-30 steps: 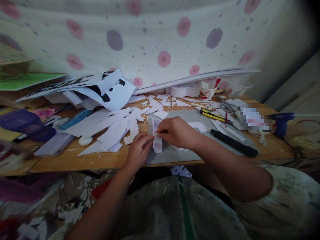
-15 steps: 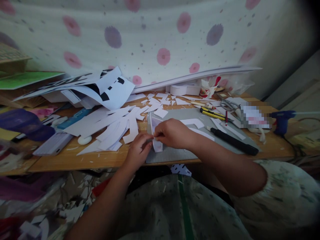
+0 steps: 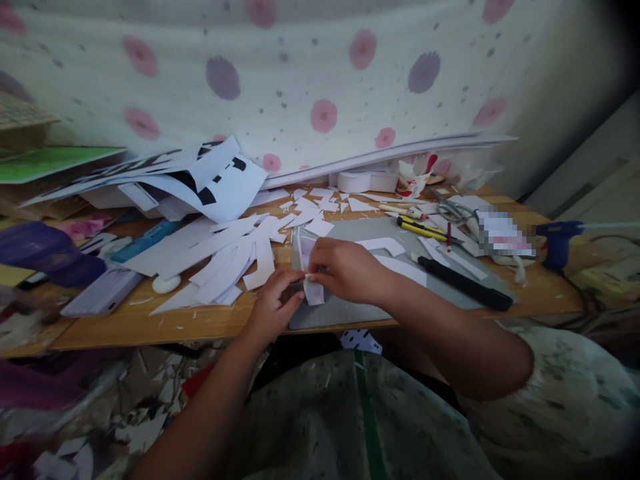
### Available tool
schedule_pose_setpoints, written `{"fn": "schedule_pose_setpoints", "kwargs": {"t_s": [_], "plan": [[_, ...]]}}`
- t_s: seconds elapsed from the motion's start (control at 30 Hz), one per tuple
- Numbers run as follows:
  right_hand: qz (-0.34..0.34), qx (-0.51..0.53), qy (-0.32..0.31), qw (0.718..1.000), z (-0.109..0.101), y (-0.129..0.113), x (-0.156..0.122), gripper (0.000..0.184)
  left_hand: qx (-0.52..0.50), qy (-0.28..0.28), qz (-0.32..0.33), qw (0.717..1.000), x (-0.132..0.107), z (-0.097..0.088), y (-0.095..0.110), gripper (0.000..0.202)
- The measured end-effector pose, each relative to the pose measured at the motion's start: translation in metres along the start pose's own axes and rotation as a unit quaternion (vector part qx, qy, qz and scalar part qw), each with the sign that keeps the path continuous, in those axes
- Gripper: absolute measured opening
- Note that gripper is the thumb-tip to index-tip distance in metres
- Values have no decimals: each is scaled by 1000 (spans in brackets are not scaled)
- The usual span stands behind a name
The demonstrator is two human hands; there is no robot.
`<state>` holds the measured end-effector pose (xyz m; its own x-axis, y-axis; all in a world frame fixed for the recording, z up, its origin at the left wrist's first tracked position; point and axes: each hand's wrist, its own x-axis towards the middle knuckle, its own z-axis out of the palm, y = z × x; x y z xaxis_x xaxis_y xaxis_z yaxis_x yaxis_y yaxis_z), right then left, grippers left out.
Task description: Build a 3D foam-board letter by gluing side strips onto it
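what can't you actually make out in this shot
Head view, white paper piece: mostly covered by the right hand and the left hand, so its shape is unclear.
Head view, pixelated patch beside the scissors: contents unreadable.
Head view, purple object at the left edge: too blurred to identify.

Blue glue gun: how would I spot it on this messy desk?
Follow the wooden table to its right end, past the grey cutting mat. The blue glue gun sits near that edge. It is the only deep-blue tool there, with a pale stick pointing right.
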<state>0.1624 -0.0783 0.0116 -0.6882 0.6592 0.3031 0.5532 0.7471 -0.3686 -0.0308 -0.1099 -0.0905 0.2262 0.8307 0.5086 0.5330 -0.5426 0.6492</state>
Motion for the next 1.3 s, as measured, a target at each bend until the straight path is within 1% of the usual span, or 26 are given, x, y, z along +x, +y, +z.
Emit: {"fn": "schedule_pose_setpoints", "kwargs": {"t_s": [0.1,0.17,0.2,0.27,0.33,0.37,0.4,0.47,0.5,0.53,0.57,0.6,0.63,0.67,0.73,0.8,0.83,0.87,0.9,0.93,0.97,1.03,1.1,1.13,1.23,1.3], "plan": [[9,122,72,990,-4,1,-7,5,6,3,0,1000,0,0,-1,21],[25,226,100,969,-5,1,-16,5,12,18,3,1000,-1,-2,0,21],[39,285,108,952,-4,1,-22,6,16,34,4,999,-3,-3,2,22],[83,409,114,902,-1,1,-37,11,-3,82,-18,996,-8,-4,11,22],[128,507,108,846,4,1,-55,16,-103,120,-91,983,-15,-2,30,20],[143,538,105,824,6,0,-64,17,-186,111,-146,965,-19,1,43,20],[151,560,103,808,8,-1,-72,18,-282,75,-195,936,-22,5,58,22],[160,587,105,787,10,-4,-86,19,-449,-16,-280,849,-25,15,87,31],[163,597,103,778,10,-6,-91,19,-505,-59,-313,802,-25,21,99,34],[167,605,100,772,10,-8,-95,19,-544,-80,-338,764,-25,27,109,36],[174,609,94,768,10,-10,-99,20,-567,-94,-358,736,-24,32,116,38],[182,608,88,767,10,-11,-102,20,-578,-101,-374,718,-23,37,121,40],[191,603,79,770,9,-12,-104,20,-580,-104,-383,712,-22,41,124,41],[200,594,67,776,8,-12,-107,20,-574,-107,-387,714,-22,44,125,42],[210,560,58,799,5,-4,-114,22,-548,-114,-387,733,-21,48,126,38],[218,464,103,853,-1,16,-126,27,-519,-109,-387,755,-21,51,127,34],[225,380,142,886,-5,30,-133,30,-508,-103,-390,761,-21,52,129,33],[244,258,196,914,-10,47,-142,29,-501,-96,-395,764,-21,54,130,33],[277,109,247,922,-14,65,-151,27,-497,-89,-398,766,-21,55,132,33],[301,-24,250,920,-18,83,-160,28,-495,-87,-401,766,-21,57,134,33],[324,-124,234,908,-21,100,-168,31,-494,-86,-403,765,-22,58,136,34],[359,-229,126,896,-24,124,-180,39,-494,-86,-407,764,-21,61,140,35],[378,-255,43,889,-23,137,-185,44,-497,-87,-416,757,-21,63,144,35],[383,-256,26,887,-21,139,-185,43,-500,-86,-421,752,-20,63,145,36],[395,-256,24,882,-18,138,-181,36,-515,-82,-433,735,-19,62,148,40],[412,-257,45,873,-20,133,-180,33,-527,-76,-431,728,-20,60,147,41]]}}
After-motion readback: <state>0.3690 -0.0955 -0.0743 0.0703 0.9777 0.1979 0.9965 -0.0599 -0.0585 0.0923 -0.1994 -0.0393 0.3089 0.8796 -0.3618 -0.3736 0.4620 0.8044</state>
